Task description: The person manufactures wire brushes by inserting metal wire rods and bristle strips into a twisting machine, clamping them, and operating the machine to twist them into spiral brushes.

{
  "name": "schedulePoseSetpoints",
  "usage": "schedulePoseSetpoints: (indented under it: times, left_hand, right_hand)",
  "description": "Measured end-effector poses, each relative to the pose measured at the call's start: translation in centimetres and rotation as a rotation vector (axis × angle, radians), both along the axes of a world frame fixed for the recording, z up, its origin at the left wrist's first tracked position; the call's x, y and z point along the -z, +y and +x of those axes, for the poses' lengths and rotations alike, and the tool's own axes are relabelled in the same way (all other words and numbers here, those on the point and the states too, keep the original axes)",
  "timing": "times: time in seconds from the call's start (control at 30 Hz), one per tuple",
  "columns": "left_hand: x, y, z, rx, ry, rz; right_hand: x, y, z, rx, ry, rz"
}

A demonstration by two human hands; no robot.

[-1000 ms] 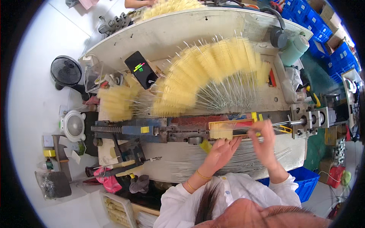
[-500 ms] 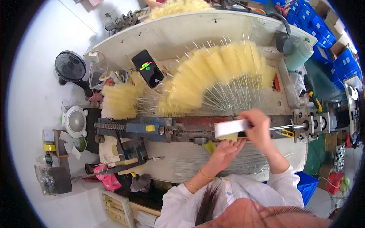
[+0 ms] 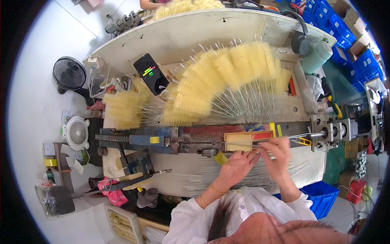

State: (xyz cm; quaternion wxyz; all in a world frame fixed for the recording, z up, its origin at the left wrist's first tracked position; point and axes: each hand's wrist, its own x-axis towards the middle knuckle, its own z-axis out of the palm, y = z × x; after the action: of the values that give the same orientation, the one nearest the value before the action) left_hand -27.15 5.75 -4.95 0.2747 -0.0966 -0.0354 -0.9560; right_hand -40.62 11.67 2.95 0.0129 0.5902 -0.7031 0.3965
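Both my hands meet at the near edge of a shallow tray (image 3: 263,134) holding a layer of pale yellow bristles (image 3: 239,142). My left hand (image 3: 239,166) has its fingers pressed together, tips by the tray's near edge. Beside it my right hand (image 3: 278,156) is curled in a pinch at the tray's right end; whatever lies between the fingertips is too small to make out. A thin metal wire (image 3: 298,136) runs from the spindle (image 3: 321,133) on the right toward the tray. Beyond lie several twisted-wire brushes (image 3: 227,73) with yellow bristles, fanned out.
Loose wires (image 3: 203,181) lie along the near bench edge. On the left are a spring-loaded slide (image 3: 113,138), a phone (image 3: 150,74), a black fan (image 3: 70,74) and a white fan (image 3: 77,133). A green bottle (image 3: 317,57) and headphones (image 3: 300,42) are far right.
The white block that my right hand held over the bristles is out of its grasp. That hand has come down and nearer, beside the left, uncovering the tray.
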Motion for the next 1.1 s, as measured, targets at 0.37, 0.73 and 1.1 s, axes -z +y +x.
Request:
schedulePoseSetpoints:
  times: [0.37,0.73,1.1]
  left_hand:
    - [-1.5,-0.3,-0.1,-0.057,-0.319,-0.145]
    - [-0.4,-0.1,0.1,-0.049,-0.278,-0.054]
    - [-2.0,-0.1,0.0,-0.046,-0.224,-0.019]
  right_hand:
    - [0.0,-1.4,-3.2,-0.168,0.037,0.015]
    - [0.5,0.3,-4.5,-0.184,0.03,0.052]
    - [-0.4,-0.4,-5.6,-0.195,-0.121,0.136]
